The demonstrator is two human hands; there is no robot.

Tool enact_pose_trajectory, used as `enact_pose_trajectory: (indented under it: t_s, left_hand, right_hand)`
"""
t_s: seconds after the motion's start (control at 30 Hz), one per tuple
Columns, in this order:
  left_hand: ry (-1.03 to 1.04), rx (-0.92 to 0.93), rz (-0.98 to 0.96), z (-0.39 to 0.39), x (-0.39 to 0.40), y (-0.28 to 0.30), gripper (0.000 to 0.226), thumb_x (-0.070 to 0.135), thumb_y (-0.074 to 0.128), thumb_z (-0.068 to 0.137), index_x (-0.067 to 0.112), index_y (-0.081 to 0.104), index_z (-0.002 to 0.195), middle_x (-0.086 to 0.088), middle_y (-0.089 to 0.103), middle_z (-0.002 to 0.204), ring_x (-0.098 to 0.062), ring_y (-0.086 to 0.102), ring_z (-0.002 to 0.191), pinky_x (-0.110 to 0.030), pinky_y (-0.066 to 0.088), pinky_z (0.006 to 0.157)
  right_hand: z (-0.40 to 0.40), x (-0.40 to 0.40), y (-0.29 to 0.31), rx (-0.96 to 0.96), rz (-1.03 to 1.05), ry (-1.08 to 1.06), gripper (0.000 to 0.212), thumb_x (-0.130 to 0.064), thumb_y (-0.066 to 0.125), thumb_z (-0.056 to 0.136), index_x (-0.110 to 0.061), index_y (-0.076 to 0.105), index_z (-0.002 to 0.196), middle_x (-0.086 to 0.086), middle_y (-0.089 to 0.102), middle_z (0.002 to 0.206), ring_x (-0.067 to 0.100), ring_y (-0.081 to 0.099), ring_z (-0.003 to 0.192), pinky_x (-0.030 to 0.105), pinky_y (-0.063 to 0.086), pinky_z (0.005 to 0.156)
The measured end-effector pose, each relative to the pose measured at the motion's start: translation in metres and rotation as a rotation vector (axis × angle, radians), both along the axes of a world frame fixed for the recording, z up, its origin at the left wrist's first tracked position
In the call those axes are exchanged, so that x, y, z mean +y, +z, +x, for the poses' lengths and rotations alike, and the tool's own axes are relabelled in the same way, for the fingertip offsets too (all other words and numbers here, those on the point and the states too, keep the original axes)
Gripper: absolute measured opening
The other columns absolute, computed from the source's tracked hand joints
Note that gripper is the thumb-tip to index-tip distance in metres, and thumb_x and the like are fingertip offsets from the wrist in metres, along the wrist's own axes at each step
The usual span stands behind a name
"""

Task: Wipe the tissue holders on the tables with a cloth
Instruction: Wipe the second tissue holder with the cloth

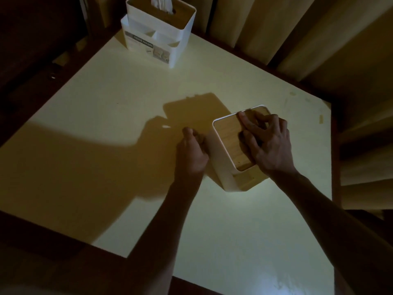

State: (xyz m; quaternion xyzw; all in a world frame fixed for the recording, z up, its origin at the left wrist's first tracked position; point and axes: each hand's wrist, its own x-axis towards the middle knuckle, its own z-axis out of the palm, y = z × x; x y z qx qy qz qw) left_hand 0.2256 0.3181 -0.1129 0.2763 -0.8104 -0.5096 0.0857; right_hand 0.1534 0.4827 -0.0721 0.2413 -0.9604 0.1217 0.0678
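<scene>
A white tissue holder (221, 167) with a wooden lid (228, 137) stands right of the table's middle, with no tissue showing. My left hand (192, 152) grips its left wall, fingers curled against the side. My right hand (268, 143) lies over the lid with bent fingers. Its index finger reaches the far rim and its thumb is on the wood. A second white tissue holder (180, 35), with a tissue sticking out of its wooden top and a label on its front, stands at the table's far corner. No cloth is in view.
The pale table top (106, 135) has dark wooden edges, and the hands throw long shadows to the left. Pale curtains (276, 28) hang behind the far right side. A lower surface shows at the right (365, 145).
</scene>
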Motion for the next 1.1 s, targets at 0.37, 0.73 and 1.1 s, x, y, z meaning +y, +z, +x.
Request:
enact_pose_trajectory:
  t_s: [0.37,0.73,1.1]
  left_hand:
    - [-0.171,0.194,0.096,0.082,0.07,-0.016,0.018,0.022,0.045,0.092,0.017,0.049,0.075,0.003,0.053,0.072,-0.009,0.052,0.061,-0.021,0.044,0.053]
    - [-0.068,0.155,0.121,0.032,0.012,-0.014,0.008,0.002,0.054,0.089,0.007,0.06,0.089,0.001,0.049,0.091,-0.016,0.052,0.08,-0.011,0.045,0.062]
    - [-0.186,0.102,0.207,0.017,-0.036,-0.004,0.014,0.0,0.057,0.088,0.009,0.061,0.099,-0.003,0.069,0.081,-0.014,0.065,0.065,-0.033,0.054,0.057]
  right_hand:
    - [0.002,-0.002,0.002,0.001,-0.001,-0.004,0.048,-0.055,0.03,0.094,-0.046,0.04,0.14,0.009,0.046,0.126,0.028,0.039,0.114,0.045,0.037,0.095]
    - [0.004,-0.002,0.004,-0.023,0.017,-0.004,0.048,-0.054,0.028,0.095,-0.046,0.039,0.14,0.007,0.044,0.126,0.026,0.037,0.116,0.043,0.035,0.097]
    - [0.013,-0.04,0.021,-0.141,-0.097,-0.224,0.041,-0.028,0.045,0.09,-0.022,0.06,0.128,0.013,0.053,0.133,0.034,0.047,0.123,0.045,0.035,0.106]
